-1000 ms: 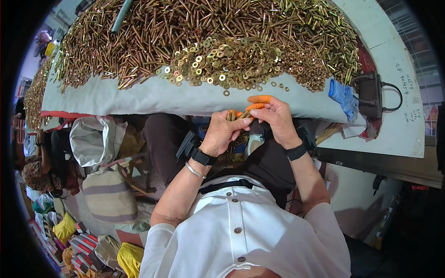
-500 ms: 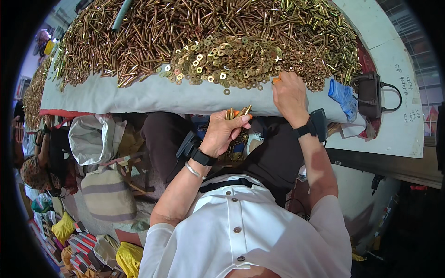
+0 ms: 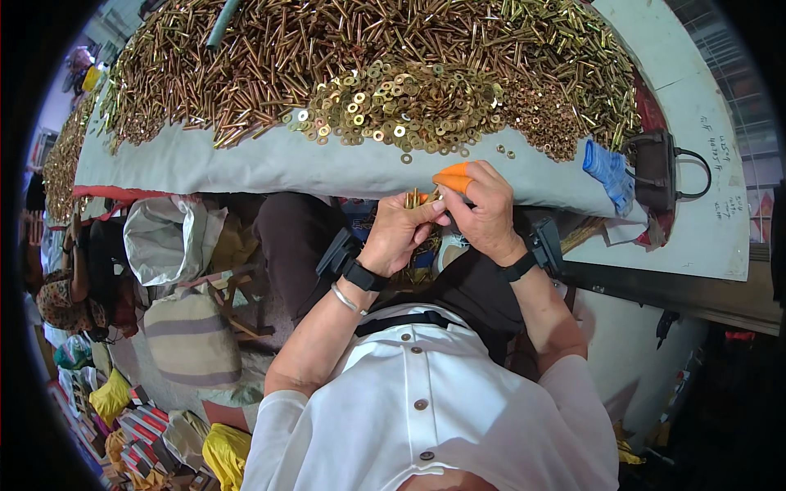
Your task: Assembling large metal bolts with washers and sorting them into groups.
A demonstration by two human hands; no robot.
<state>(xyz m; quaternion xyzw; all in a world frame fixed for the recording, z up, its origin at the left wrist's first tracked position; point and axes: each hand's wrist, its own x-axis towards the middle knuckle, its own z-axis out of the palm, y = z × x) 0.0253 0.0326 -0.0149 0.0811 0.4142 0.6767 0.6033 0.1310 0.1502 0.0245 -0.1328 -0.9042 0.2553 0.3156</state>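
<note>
Several brass-coloured bolts (image 3: 413, 199) stick up out of my left hand (image 3: 395, 237), which is closed round them above my lap. My right hand (image 3: 485, 217) meets it from the right, thumb and fingers pinched at the end of one bolt. Whatever small part sits in that pinch is hidden. Orange finger covers (image 3: 454, 177) show on the right fingers. Beyond the hands, on the grey cloth (image 3: 295, 168), lie a heap of flat washers (image 3: 409, 110) and, to its right, a heap of small nuts (image 3: 548, 127).
A wide heap of loose bolts (image 3: 246, 74) covers the table's far part, with a green tube (image 3: 221, 24) on it. At right are a blue cloth (image 3: 606, 176) and a dark handbag (image 3: 655, 172). A white sack (image 3: 168, 245) stands below the table edge at left.
My right hand has come back from the edge of the washer and nut heaps to the bolts in my left hand. Two small nuts now show on the cloth near where it was.
</note>
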